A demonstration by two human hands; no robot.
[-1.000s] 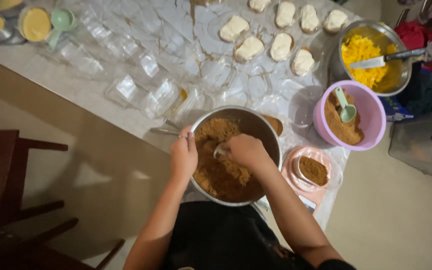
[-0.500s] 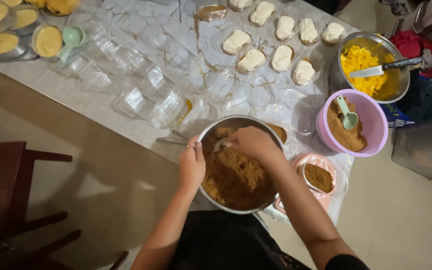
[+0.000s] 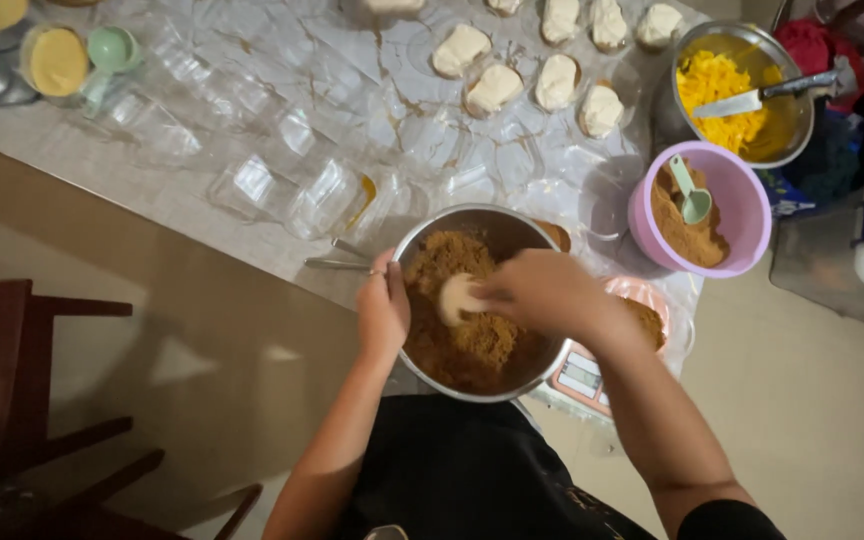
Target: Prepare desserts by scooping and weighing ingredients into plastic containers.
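Two hands over steel bowl point(image 3: 482, 300) of brown crumbs point(image 3: 452, 345) at near edge of surface point(image 3: 252, 215). Left hand point(image 3: 382, 315) closed on bowl's left rim, thumb inside. Right hand point(image 3: 542, 292) curled round pale dough piece point(image 3: 458, 297), fingertips gripping it, held just above crumbs near bowl's middle. Pink scale point(image 3: 592, 372) partly under bowl, right side, carrying small cup of crumbs point(image 3: 649, 320). Purple bowl point(image 3: 727, 205) of brown crumbs with green scoop point(image 3: 692, 195) just right of steel bowl. Beyond it, steel pot point(image 3: 787, 120) with yellow filling point(image 3: 717, 90) and knife point(image 3: 762, 98). Seven pale dough pieces point(image 3: 497, 88) seen in clear cups at far side. Empty clear cups point(image 3: 252, 175) scattered left of bowl. Dark wooden chair point(image 3: 22, 400) at lower left, off surface.
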